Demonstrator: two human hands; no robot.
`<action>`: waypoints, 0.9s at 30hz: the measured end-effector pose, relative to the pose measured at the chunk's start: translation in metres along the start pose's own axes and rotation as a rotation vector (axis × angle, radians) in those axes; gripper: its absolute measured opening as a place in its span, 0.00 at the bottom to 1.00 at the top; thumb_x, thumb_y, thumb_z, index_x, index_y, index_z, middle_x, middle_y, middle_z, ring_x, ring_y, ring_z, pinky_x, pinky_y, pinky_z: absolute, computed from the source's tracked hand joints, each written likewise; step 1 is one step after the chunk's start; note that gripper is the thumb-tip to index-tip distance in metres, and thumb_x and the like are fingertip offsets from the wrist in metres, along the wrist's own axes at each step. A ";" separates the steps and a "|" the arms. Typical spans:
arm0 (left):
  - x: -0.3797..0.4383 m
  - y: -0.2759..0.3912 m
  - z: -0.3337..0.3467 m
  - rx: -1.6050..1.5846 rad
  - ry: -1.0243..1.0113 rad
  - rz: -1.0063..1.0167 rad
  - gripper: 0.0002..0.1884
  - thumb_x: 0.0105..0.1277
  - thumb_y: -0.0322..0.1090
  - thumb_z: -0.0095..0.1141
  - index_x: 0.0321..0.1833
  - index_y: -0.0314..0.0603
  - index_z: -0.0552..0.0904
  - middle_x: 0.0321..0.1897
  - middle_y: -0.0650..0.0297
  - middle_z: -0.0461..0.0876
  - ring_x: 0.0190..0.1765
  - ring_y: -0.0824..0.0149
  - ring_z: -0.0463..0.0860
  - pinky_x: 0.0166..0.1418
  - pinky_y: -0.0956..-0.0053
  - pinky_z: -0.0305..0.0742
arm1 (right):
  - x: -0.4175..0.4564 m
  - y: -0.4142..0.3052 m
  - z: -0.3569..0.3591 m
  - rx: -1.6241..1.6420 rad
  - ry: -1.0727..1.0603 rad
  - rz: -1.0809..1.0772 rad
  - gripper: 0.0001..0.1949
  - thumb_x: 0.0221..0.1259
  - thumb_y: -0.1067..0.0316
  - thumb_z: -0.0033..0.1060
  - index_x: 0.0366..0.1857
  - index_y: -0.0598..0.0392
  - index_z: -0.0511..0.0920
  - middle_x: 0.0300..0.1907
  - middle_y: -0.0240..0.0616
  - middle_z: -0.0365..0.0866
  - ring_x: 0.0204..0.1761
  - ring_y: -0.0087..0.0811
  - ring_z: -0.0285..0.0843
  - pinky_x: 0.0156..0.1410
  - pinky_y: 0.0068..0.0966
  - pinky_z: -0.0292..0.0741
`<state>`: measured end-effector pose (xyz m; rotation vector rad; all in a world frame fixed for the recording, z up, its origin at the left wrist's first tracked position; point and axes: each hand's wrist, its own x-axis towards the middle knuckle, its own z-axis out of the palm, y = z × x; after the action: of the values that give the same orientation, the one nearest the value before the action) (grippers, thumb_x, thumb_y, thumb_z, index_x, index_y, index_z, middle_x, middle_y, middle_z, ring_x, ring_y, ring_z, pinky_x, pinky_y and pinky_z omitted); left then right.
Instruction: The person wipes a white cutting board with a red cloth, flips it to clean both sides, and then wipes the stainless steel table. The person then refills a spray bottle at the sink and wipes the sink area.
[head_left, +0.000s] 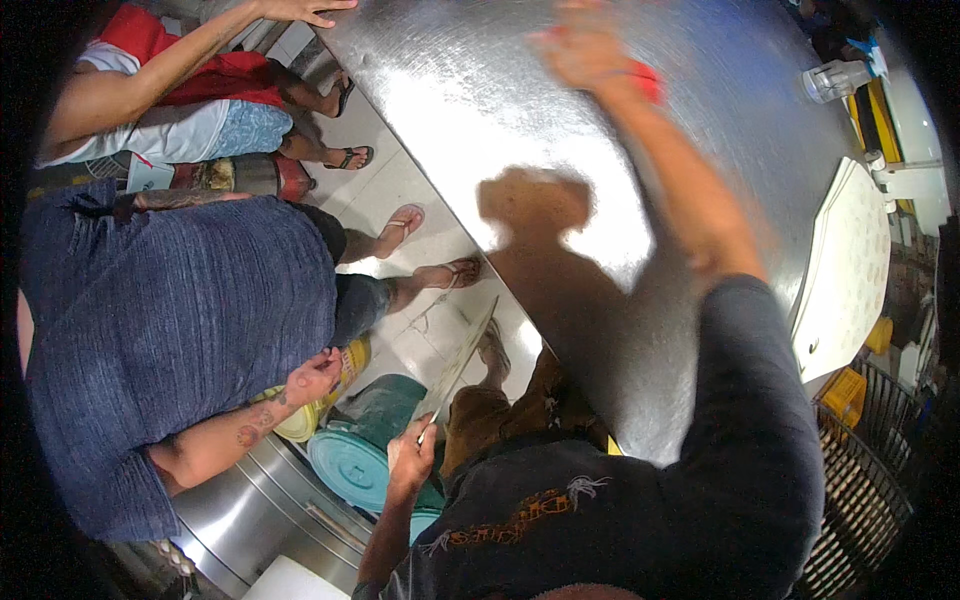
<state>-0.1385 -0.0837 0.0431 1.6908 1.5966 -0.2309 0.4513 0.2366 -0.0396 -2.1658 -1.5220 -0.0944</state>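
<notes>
My left hand is closed round the handle of a large knife with a long, pale, smeared blade. The blade points up and away beside the corner of a stainless steel table, above the floor. My right arm reaches far over the table. My right hand is blurred near its far side, with something red at the fingers and a red thing by the wrist; whether it grips anything is unclear. My shadow falls on the shiny metal.
One person stands close at the left; another rests a hand on the table edge. White boards and a spray bottle are at the right. Lidded teal bins stand below left, a plastic basket below right.
</notes>
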 end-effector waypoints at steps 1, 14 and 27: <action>-0.004 -0.004 0.002 -0.010 -0.010 -0.035 0.17 0.77 0.41 0.55 0.59 0.41 0.87 0.51 0.44 0.89 0.54 0.42 0.88 0.59 0.57 0.82 | 0.001 -0.049 0.036 -0.222 0.161 -0.181 0.40 0.72 0.47 0.56 0.80 0.66 0.60 0.82 0.65 0.55 0.85 0.53 0.52 0.88 0.44 0.51; 0.013 -0.039 0.014 -0.050 0.039 0.161 0.14 0.77 0.40 0.58 0.56 0.42 0.88 0.37 0.40 0.87 0.43 0.40 0.89 0.46 0.54 0.83 | -0.084 0.000 -0.096 0.816 0.006 0.499 0.22 0.73 0.60 0.54 0.61 0.64 0.80 0.56 0.56 0.87 0.55 0.55 0.85 0.65 0.43 0.79; 0.028 -0.048 0.062 -0.118 0.012 0.085 0.15 0.78 0.41 0.57 0.53 0.36 0.87 0.37 0.47 0.86 0.39 0.53 0.88 0.45 0.62 0.79 | -0.020 0.160 -0.106 -0.332 -0.167 -0.200 0.32 0.82 0.43 0.40 0.80 0.52 0.65 0.84 0.41 0.58 0.85 0.48 0.52 0.87 0.54 0.50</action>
<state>-0.1538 -0.1068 -0.0357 1.6666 1.5131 -0.0824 0.6110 0.1320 -0.0086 -2.3127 -1.9341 -0.2546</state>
